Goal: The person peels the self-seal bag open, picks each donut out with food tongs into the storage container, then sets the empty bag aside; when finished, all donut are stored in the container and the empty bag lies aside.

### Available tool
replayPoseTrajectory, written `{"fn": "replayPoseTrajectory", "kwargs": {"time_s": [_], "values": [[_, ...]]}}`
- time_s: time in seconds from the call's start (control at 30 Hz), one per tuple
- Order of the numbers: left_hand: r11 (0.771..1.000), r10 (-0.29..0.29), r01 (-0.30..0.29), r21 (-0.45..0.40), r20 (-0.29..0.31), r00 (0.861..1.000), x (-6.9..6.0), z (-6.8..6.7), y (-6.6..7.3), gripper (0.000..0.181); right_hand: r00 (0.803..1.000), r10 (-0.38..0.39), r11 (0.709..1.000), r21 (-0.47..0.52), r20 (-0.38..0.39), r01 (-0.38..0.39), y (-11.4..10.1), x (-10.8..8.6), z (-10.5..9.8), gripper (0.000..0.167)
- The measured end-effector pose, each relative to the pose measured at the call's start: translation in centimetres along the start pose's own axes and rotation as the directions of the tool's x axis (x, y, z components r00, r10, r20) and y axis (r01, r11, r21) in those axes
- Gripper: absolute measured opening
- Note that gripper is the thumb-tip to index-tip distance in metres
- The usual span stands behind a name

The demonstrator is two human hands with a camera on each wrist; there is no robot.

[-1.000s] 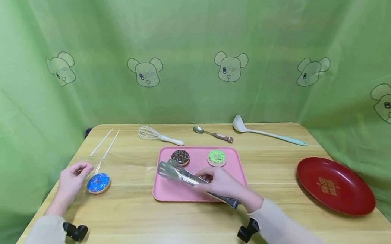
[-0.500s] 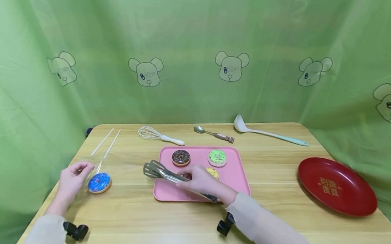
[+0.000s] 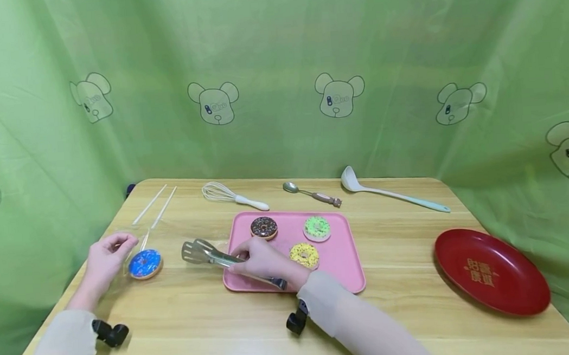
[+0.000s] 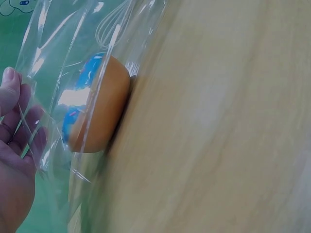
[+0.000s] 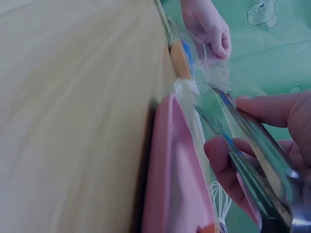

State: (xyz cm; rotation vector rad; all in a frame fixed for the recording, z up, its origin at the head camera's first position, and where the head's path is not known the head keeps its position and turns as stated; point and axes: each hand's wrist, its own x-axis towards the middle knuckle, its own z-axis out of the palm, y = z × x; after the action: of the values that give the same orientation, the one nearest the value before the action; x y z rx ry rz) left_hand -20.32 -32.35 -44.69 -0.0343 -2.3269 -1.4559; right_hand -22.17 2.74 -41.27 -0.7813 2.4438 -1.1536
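My left hand (image 3: 105, 263) pinches the edge of a clear plastic bag (image 4: 47, 60) at the left of the table. A blue-iced donut (image 3: 144, 263), seen through the plastic in the left wrist view, appears to lie inside the bag. My right hand (image 3: 265, 264) grips metal tongs (image 5: 243, 162) above the left part of the pink tray (image 3: 337, 264). The tongs' slotted ends point left toward the bag. Their arms stand apart with nothing between them. A chocolate donut (image 3: 257, 226), a green one (image 3: 311, 228) and a yellow one (image 3: 298, 255) lie on the tray.
White chopsticks (image 3: 149, 205) lie at the back left, partly under the bag. A whisk (image 3: 247, 202), a spoon (image 3: 322, 197) and a ladle (image 3: 388, 194) line the back. The red oval plate (image 3: 515, 277) sits at the right. A green curtain (image 3: 267, 48) surrounds the table.
My right hand has carried the tongs left across the tray toward the bag, uncovering the yellow donut. My left hand, the bag and the blue donut have stayed in place.
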Motion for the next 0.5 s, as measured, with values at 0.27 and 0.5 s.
{"fn": "replayPoseTrajectory", "kwargs": {"time_s": [0.27,0.5], "values": [[1.0,-0.01,0.01,0.004,0.028,1.0,-0.1,-0.4,0.4,0.03,0.997,0.062,0.98,0.187,0.035,-0.068,-0.1,1.4,1.3,0.023],[1.0,-0.005,0.007,-0.026,0.049,0.999,-0.2,-0.5,0.3,0.029,0.999,0.01,0.997,0.076,0.042,-0.013,-0.4,3.0,1.4,0.025]]}}
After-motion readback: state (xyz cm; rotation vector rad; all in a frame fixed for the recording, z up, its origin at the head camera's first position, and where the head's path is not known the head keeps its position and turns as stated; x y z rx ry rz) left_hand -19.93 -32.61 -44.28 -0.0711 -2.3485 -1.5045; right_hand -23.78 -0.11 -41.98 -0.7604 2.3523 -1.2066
